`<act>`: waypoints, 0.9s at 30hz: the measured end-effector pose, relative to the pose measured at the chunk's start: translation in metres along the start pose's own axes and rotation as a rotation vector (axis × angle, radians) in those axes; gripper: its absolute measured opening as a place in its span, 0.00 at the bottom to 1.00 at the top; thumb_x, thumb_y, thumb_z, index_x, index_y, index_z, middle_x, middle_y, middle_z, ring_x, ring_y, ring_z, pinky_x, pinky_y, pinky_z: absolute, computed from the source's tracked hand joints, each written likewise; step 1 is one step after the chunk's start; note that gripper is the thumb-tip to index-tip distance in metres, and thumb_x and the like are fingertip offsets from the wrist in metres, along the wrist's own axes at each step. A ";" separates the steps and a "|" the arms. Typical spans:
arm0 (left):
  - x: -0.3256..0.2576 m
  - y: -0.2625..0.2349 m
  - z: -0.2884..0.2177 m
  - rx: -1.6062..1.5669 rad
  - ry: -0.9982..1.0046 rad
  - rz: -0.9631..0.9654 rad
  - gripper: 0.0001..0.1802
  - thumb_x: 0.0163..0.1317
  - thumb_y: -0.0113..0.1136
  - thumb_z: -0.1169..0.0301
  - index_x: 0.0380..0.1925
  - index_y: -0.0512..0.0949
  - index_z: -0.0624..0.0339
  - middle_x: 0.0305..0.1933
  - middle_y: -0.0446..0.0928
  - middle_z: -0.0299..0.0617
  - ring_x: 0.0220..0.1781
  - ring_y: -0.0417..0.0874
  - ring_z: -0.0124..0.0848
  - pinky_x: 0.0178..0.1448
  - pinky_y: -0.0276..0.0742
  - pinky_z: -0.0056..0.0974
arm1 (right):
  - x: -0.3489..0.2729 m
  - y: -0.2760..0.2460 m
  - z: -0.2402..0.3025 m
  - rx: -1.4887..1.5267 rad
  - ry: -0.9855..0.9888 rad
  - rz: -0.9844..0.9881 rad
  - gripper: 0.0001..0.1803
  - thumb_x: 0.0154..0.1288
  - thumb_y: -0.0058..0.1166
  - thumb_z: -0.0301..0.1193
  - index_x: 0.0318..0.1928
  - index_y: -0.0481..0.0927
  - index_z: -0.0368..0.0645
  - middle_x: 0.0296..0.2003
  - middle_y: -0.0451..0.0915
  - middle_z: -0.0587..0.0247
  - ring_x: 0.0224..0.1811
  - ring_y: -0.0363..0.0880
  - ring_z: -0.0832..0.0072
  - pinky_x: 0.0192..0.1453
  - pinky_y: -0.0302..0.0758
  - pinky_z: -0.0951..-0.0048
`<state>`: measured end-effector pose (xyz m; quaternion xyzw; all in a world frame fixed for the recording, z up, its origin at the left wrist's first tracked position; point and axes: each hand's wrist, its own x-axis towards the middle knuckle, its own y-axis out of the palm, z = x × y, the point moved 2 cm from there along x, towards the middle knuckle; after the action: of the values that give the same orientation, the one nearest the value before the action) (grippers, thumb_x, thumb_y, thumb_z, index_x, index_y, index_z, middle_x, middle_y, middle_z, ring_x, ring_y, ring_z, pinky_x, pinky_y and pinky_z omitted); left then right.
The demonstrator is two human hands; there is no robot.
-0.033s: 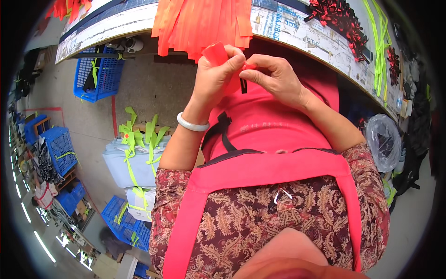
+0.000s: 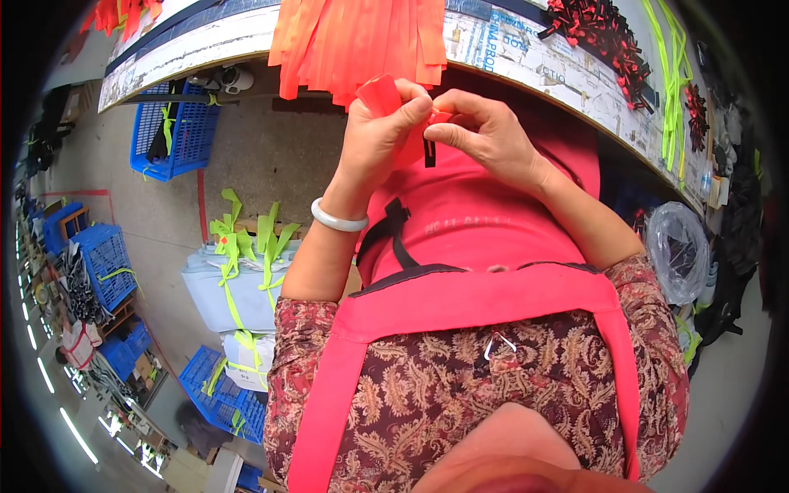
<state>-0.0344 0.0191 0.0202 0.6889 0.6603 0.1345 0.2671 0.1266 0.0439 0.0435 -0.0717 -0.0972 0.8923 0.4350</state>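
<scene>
My left hand (image 2: 380, 131) is closed round a bright orange fabric strip (image 2: 379, 94), whose folded end sticks up past the thumb. Close beside it, my right hand (image 2: 493, 140) pinches another part of the same orange material between thumb and index finger. A small black piece (image 2: 429, 153) dangles just below the pinch; how it joins the strip is hidden by the fingers. Both hands are in front of the red apron (image 2: 468, 214), near the table edge. Just beyond them, many orange strips (image 2: 353, 45) hang over that edge.
The worn white table (image 2: 526, 62) runs across the top. On its right side lie red-and-black strip bundles (image 2: 596, 41) and yellow-green strips (image 2: 672, 90). A blue crate (image 2: 177, 135) and a tied pale stack (image 2: 234, 287) stand left. A clear plastic bag (image 2: 678, 251) is at right.
My right fingertips have shifted very slightly up and to the left, and the black piece has moved a little with them. The left hand's grip looks the same.
</scene>
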 end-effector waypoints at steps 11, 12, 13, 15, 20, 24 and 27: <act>0.000 0.008 -0.003 0.073 0.137 0.027 0.05 0.64 0.62 0.73 0.33 0.79 0.64 0.30 0.78 0.32 0.31 0.76 0.19 0.35 0.71 0.24 | -0.004 -0.003 0.002 0.000 -0.085 -0.067 0.09 0.67 0.58 0.30 0.38 0.80 0.35 0.28 0.76 0.70 0.32 0.72 0.85 0.38 0.72 0.81; 0.000 0.007 -0.004 0.012 0.060 -0.011 0.05 0.64 0.62 0.73 0.33 0.79 0.64 0.30 0.78 0.32 0.30 0.76 0.19 0.35 0.71 0.24 | -0.003 -0.004 0.001 0.133 -0.053 -0.089 0.08 0.68 0.57 0.29 0.37 0.80 0.35 0.27 0.75 0.71 0.32 0.72 0.84 0.38 0.71 0.81; 0.000 0.007 -0.006 0.012 0.065 -0.014 0.05 0.64 0.62 0.73 0.33 0.79 0.64 0.30 0.78 0.32 0.30 0.76 0.19 0.35 0.71 0.24 | -0.002 -0.006 0.003 0.201 0.001 -0.092 0.08 0.70 0.54 0.29 0.38 0.79 0.36 0.27 0.73 0.72 0.31 0.71 0.85 0.38 0.71 0.82; 0.000 0.006 -0.006 0.032 -0.006 -0.055 0.06 0.64 0.63 0.72 0.34 0.80 0.66 0.31 0.79 0.33 0.31 0.77 0.19 0.35 0.72 0.24 | -0.001 -0.010 0.006 0.226 0.025 -0.084 0.08 0.70 0.54 0.30 0.38 0.78 0.36 0.27 0.73 0.72 0.32 0.70 0.85 0.39 0.70 0.83; -0.004 0.008 -0.008 0.273 0.079 0.016 0.09 0.62 0.65 0.73 0.38 0.81 0.68 0.34 0.81 0.37 0.35 0.79 0.21 0.41 0.76 0.25 | 0.000 -0.009 -0.002 0.183 -0.037 -0.095 0.06 0.71 0.52 0.28 0.38 0.76 0.38 0.27 0.70 0.74 0.31 0.68 0.86 0.37 0.68 0.84; -0.008 0.002 0.009 0.482 0.191 0.062 0.06 0.60 0.66 0.75 0.35 0.80 0.65 0.28 0.77 0.30 0.31 0.73 0.16 0.34 0.70 0.25 | 0.005 -0.010 0.006 0.167 -0.121 -0.286 0.05 0.70 0.52 0.25 0.35 0.75 0.38 0.26 0.68 0.76 0.30 0.64 0.88 0.35 0.66 0.83; -0.014 0.008 0.015 0.396 0.095 0.056 0.06 0.61 0.66 0.74 0.36 0.80 0.64 0.27 0.75 0.27 0.27 0.70 0.14 0.30 0.67 0.24 | 0.012 -0.017 0.004 0.174 -0.099 -0.271 0.05 0.70 0.52 0.25 0.35 0.76 0.38 0.26 0.68 0.77 0.30 0.63 0.89 0.34 0.64 0.84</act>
<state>-0.0206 0.0027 0.0145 0.7389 0.6663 0.0417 0.0914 0.1316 0.0636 0.0510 0.0241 -0.0495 0.8331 0.5504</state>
